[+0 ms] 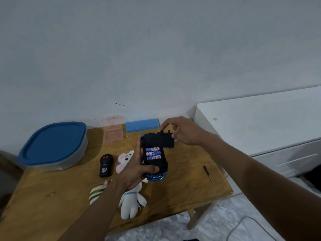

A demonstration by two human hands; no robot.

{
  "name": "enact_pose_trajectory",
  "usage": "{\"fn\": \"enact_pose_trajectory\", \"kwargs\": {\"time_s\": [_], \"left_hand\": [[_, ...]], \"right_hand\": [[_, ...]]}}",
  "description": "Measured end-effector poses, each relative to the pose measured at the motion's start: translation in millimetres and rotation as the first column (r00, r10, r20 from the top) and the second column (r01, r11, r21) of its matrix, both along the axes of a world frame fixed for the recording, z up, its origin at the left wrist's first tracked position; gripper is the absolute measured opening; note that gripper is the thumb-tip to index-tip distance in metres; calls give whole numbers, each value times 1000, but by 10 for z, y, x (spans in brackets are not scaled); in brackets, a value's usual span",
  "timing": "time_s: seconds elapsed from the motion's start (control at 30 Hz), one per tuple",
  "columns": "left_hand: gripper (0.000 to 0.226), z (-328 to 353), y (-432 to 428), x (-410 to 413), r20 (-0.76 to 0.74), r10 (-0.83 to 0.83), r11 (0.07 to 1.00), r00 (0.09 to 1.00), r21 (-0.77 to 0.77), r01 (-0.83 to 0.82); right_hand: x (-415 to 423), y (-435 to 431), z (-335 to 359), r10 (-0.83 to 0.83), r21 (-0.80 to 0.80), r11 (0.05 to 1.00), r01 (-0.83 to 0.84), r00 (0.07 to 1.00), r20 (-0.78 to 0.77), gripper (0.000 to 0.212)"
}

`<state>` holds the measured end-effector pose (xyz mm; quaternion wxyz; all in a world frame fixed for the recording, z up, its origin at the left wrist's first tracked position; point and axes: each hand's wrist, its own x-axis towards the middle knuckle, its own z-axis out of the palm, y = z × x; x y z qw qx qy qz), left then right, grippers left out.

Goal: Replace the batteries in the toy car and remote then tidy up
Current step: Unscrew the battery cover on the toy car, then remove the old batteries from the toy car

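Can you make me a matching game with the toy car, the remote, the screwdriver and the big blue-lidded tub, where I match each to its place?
Things:
1. toy car
2. remote
3. screwdriver
4. blue-lidded tub

Places:
A. far left of the table
B. held upside down in the left hand
C. alone near the table's right edge
D. lying beside the plush toy

Pairs: 1-B, 2-D, 3-C, 4-A

Little legible print

The three blue-and-white cylindrical batteries (153, 153) carry blurred lettering; the black plastic remote (106, 165) bears an unreadable white logo.
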<state>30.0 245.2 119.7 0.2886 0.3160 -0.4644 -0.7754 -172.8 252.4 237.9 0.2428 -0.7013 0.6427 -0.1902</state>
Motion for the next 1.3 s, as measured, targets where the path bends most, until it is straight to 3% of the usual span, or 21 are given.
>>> {"fn": "enact_pose_trajectory", "kwargs": {"time_s": [0.27, 0.73, 1.3], "left_hand": [[127, -106, -25, -145, 22, 58, 998, 998, 17, -58], [127, -430, 295, -703, 68, 66, 988, 996, 135, -75], [124, -516, 389, -923, 93, 110, 971, 990, 205, -127]], "right_hand": [[-548, 36, -273, -86, 27, 996, 86, 996, -18, 41], [-1190, 269, -1839, 134, 342, 938, -55, 968, -213, 40], [-1283, 265, -1981, 200, 420, 905, -67, 939, -281, 64]]}}
